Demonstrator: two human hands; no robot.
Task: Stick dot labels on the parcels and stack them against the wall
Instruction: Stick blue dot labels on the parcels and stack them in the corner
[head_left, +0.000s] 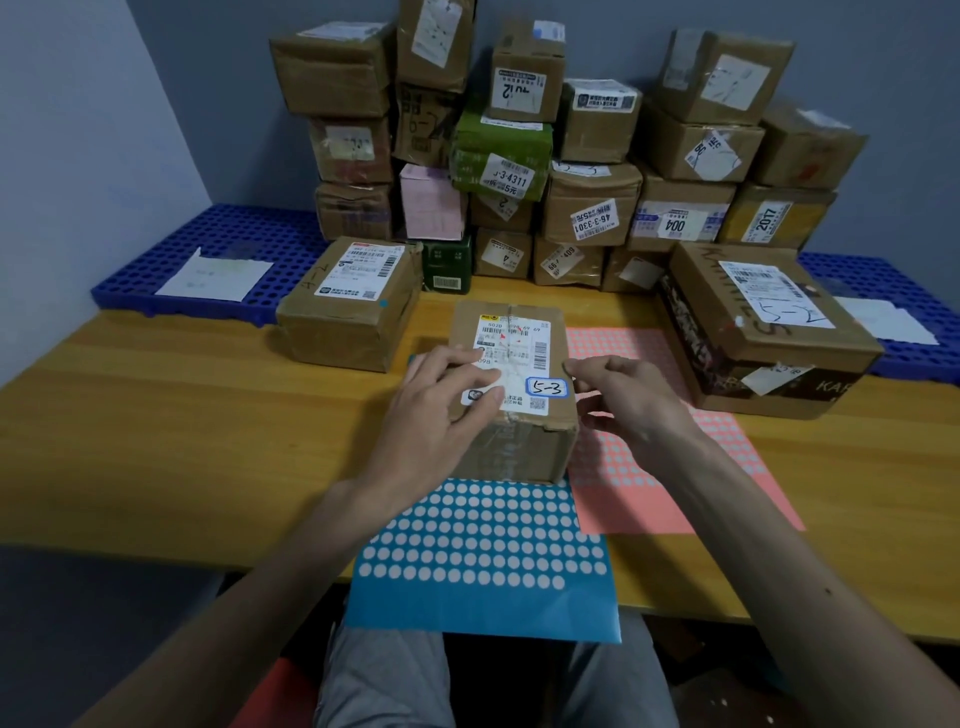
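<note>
**Parcel marked "5-3" — on the table, under my hands**

- Parcel (511, 384): brown cardboard, white shipping label on top. It stands on the table (156, 415), on the far edge of the blue dot sheet (483, 551) and just beside the pink dot sheet (649, 483).
- My left hand (447, 410): fingers spread and flat, pressing on the parcel's top.
- My right hand (623, 395): fingers curled at the parcel's right top edge — I cannot tell whether they pinch anything.
- Left box (348, 306): apart from the parcel, a small blue dot (383, 304) on its top.
- Large box (763, 332): right, on the pink sheet's far edge.
- Stacked parcels (571, 156): several rows high against the wall.
- Blue plastic grids (234, 244): at both ends of the stack.
</note>
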